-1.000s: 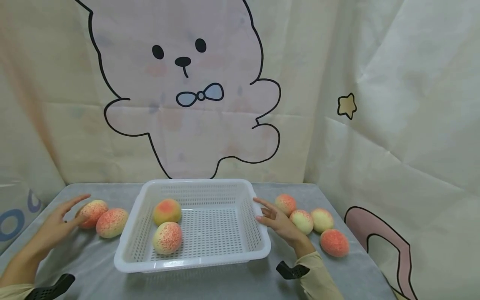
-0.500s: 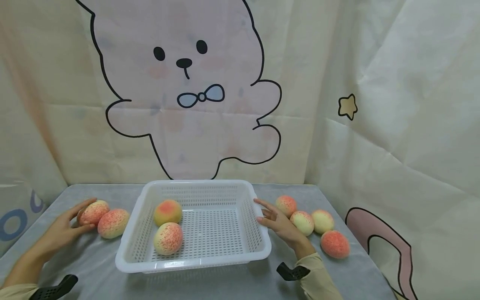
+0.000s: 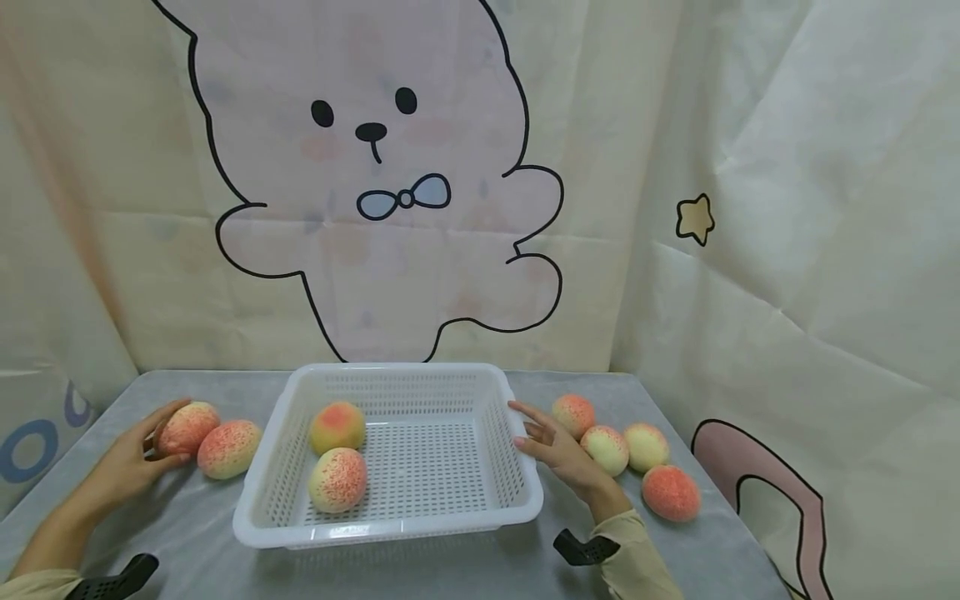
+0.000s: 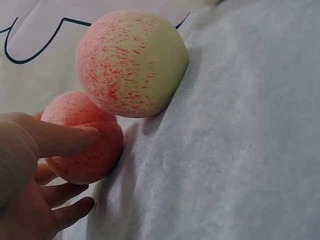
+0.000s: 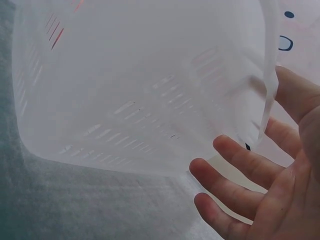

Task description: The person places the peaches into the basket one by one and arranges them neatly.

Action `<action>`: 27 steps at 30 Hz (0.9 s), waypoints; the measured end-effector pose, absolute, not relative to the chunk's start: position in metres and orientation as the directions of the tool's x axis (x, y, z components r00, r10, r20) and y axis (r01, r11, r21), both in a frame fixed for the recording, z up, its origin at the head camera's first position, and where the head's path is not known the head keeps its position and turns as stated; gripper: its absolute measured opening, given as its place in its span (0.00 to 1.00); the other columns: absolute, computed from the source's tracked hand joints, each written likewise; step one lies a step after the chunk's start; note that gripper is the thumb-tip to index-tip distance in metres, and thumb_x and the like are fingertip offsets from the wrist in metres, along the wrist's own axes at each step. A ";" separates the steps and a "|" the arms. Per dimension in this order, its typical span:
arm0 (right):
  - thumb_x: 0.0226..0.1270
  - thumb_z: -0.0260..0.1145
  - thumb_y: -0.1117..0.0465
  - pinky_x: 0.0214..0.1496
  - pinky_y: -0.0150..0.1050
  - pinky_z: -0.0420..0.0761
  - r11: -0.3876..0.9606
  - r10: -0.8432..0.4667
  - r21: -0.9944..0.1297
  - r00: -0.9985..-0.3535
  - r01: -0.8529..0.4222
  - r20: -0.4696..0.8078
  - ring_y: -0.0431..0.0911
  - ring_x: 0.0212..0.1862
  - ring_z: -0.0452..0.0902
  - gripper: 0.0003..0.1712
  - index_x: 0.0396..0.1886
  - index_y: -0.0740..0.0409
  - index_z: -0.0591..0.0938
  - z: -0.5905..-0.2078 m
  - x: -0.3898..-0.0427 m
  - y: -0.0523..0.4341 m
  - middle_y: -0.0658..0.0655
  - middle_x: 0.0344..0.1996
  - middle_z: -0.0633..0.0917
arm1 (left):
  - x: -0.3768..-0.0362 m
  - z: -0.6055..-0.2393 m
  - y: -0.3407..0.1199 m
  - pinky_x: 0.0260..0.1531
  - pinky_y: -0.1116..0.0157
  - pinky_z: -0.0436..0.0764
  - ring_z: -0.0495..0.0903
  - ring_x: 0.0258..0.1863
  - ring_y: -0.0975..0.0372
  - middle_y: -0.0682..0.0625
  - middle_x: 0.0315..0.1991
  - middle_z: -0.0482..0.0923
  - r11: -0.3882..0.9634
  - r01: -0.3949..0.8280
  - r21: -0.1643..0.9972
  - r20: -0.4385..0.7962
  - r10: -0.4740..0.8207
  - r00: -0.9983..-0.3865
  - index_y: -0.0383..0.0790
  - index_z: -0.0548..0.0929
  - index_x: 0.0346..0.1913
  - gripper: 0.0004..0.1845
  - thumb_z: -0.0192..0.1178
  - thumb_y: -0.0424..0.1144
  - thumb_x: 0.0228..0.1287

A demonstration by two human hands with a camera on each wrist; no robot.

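Note:
On the left of the table, my left hand [image 3: 133,460] holds a red-speckled peach [image 3: 191,429], fingers behind it and thumb across its near side. The left wrist view shows the thumb lying over this red peach [image 4: 85,145]. A second, paler speckled peach [image 3: 229,450] sits right beside it. My right hand [image 3: 558,450] holds the right rim of a white perforated plastic basket [image 3: 386,527], its thumb and index finger at the edge. Two peaches lie in the basket's left part, an orange-yellow one [image 3: 337,427] behind a speckled one [image 3: 338,481].
Right of the basket, by my right hand, lie several more peaches: an orange one [image 3: 574,415], a pale speckled one [image 3: 605,450], a yellowish one [image 3: 647,447] and a red one [image 3: 671,493]. A printed curtain [image 3: 592,275] closes off the grey table's back.
My left hand has moved in to the right and closed its fingers and thumb around the far-left peach. My right hand stays at the basket rim.

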State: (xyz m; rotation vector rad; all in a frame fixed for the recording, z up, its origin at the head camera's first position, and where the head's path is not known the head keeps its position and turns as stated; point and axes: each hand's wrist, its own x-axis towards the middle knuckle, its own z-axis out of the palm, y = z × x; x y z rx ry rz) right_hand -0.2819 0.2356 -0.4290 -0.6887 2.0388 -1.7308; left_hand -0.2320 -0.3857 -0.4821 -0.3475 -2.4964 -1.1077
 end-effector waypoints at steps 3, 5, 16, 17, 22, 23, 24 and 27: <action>0.79 0.58 0.60 0.62 0.36 0.79 0.114 -0.598 -0.986 -0.801 -0.120 0.028 0.40 0.63 0.79 0.40 0.82 0.52 0.51 -0.431 -0.283 0.235 0.70 0.75 0.65 | -0.232 -0.485 -0.386 0.42 0.91 0.61 0.55 0.49 0.95 0.84 0.58 0.60 0.683 0.401 0.611 0.492 0.069 -0.868 0.44 0.62 0.78 0.52 0.73 0.21 0.48; 0.79 0.57 0.61 0.61 0.36 0.79 0.109 -0.604 -0.986 -0.796 -0.122 0.032 0.40 0.62 0.79 0.40 0.82 0.53 0.50 -0.432 -0.283 0.235 0.71 0.75 0.65 | -0.232 -0.488 -0.387 0.44 0.90 0.58 0.54 0.51 0.94 0.84 0.59 0.59 0.704 0.404 0.584 0.514 0.065 -0.855 0.42 0.61 0.78 0.53 0.73 0.19 0.46; 0.80 0.56 0.61 0.61 0.35 0.79 0.109 -0.600 -0.985 -0.799 -0.132 0.040 0.41 0.63 0.79 0.39 0.83 0.54 0.50 -0.433 -0.283 0.236 0.72 0.76 0.63 | -0.234 -0.491 -0.387 0.42 0.91 0.58 0.51 0.49 0.95 0.45 0.64 0.68 0.726 0.378 0.574 0.505 0.050 -0.862 0.33 0.57 0.76 0.49 0.70 0.20 0.53; 0.80 0.56 0.60 0.61 0.35 0.79 0.112 -0.599 -0.985 -0.800 -0.128 0.036 0.41 0.63 0.78 0.39 0.83 0.53 0.50 -0.433 -0.283 0.236 0.71 0.76 0.63 | -0.234 -0.491 -0.387 0.41 0.91 0.59 0.51 0.49 0.95 0.44 0.64 0.68 0.728 0.377 0.573 0.503 0.050 -0.863 0.32 0.57 0.76 0.48 0.70 0.21 0.53; 0.79 0.58 0.58 0.62 0.37 0.78 0.143 -0.570 -0.984 -0.822 -0.103 0.003 0.44 0.65 0.77 0.39 0.83 0.49 0.51 -0.429 -0.281 0.235 0.68 0.76 0.64 | -0.234 -0.488 -0.385 0.38 0.92 0.60 0.50 0.46 0.96 0.22 0.59 0.65 0.729 0.335 0.597 0.453 0.038 -0.890 0.27 0.56 0.74 0.44 0.69 0.23 0.57; 0.79 0.58 0.58 0.63 0.38 0.78 0.150 -0.563 -0.984 -0.827 -0.098 -0.003 0.44 0.65 0.77 0.39 0.82 0.48 0.52 -0.429 -0.280 0.235 0.67 0.76 0.64 | -0.234 -0.487 -0.385 0.38 0.92 0.60 0.50 0.46 0.96 0.22 0.59 0.65 0.730 0.325 0.601 0.443 0.033 -0.896 0.27 0.56 0.74 0.44 0.69 0.24 0.58; 0.79 0.58 0.57 0.63 0.39 0.78 0.157 -0.557 -0.983 -0.831 -0.096 -0.008 0.45 0.66 0.76 0.39 0.82 0.47 0.52 -0.429 -0.280 0.234 0.66 0.76 0.65 | -0.234 -0.486 -0.384 0.37 0.92 0.60 0.50 0.45 0.96 0.21 0.59 0.65 0.733 0.314 0.604 0.437 0.026 -0.899 0.27 0.56 0.74 0.44 0.69 0.24 0.58; 0.79 0.58 0.56 0.64 0.40 0.78 0.172 -0.549 -0.980 -0.835 -0.099 -0.012 0.48 0.67 0.75 0.39 0.82 0.45 0.53 -0.429 -0.280 0.235 0.65 0.77 0.65 | -0.233 -0.483 -0.384 0.36 0.91 0.61 0.52 0.44 0.96 0.21 0.59 0.66 0.735 0.293 0.611 0.425 0.007 -0.905 0.27 0.56 0.74 0.44 0.69 0.25 0.58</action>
